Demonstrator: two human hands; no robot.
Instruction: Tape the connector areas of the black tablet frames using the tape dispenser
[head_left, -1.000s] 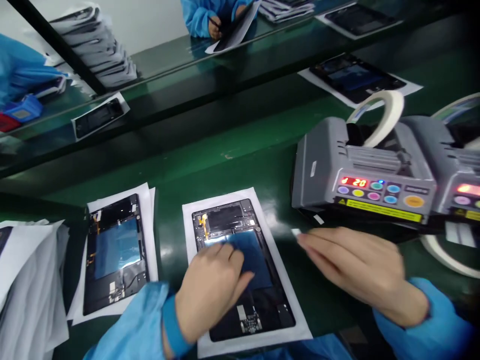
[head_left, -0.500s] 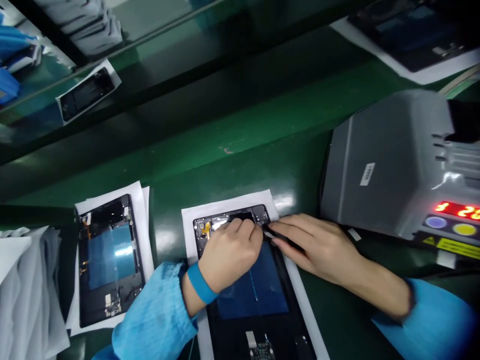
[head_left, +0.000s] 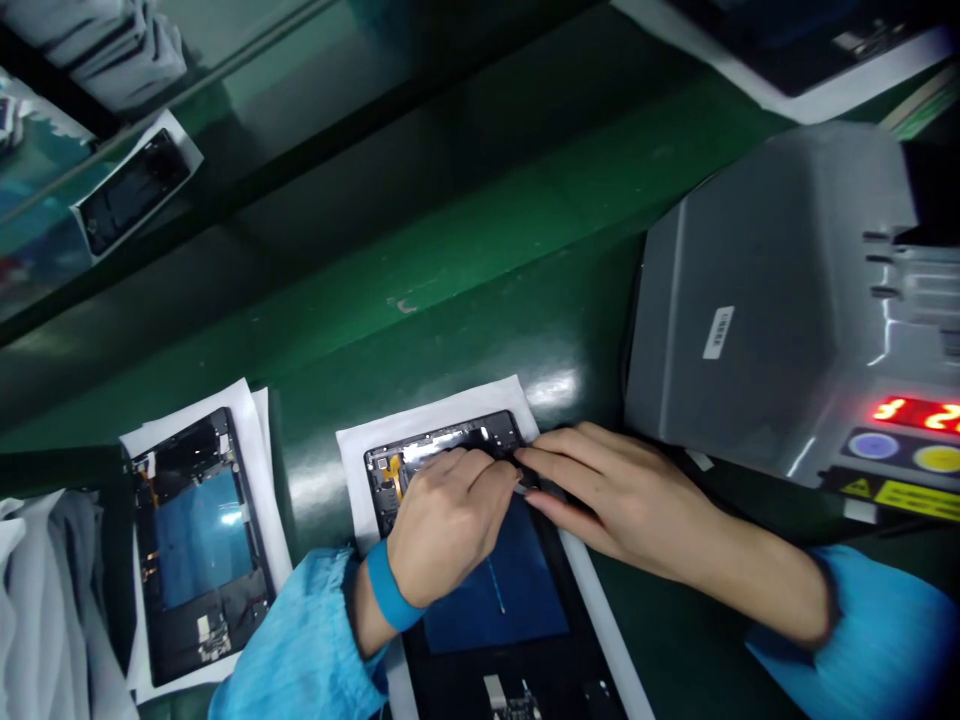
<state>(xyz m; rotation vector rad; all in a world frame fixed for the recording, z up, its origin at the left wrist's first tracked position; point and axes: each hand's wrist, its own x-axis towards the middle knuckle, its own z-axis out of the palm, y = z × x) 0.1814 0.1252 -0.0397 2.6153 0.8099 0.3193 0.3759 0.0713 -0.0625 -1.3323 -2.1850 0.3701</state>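
An opened tablet (head_left: 517,600), its blue battery and circuit boards showing, lies on a white sheet (head_left: 351,470) in front of me. My left hand (head_left: 450,515) rests over the tablet's upper part. Its fingers are closed, and whatever they pinch is hidden. From the right, my right hand (head_left: 622,490) meets it at the tablet's upper right edge. Thumb and fingers there are drawn together round something small and dark that I cannot make out. A blue band (head_left: 391,588) circles my left wrist.
A second opened tablet (head_left: 202,545) lies on white sheets to the left, beside grey sleeves (head_left: 45,600). At the right stands a grey machine (head_left: 750,300) with a red display. Behind are a raised ledge, a phone-like device (head_left: 135,190) and another tablet (head_left: 810,45).
The view has shifted, so the machine and both near tablets appear farther left. Both hands stay together at the tablet's upper right edge, with slight finger movement.
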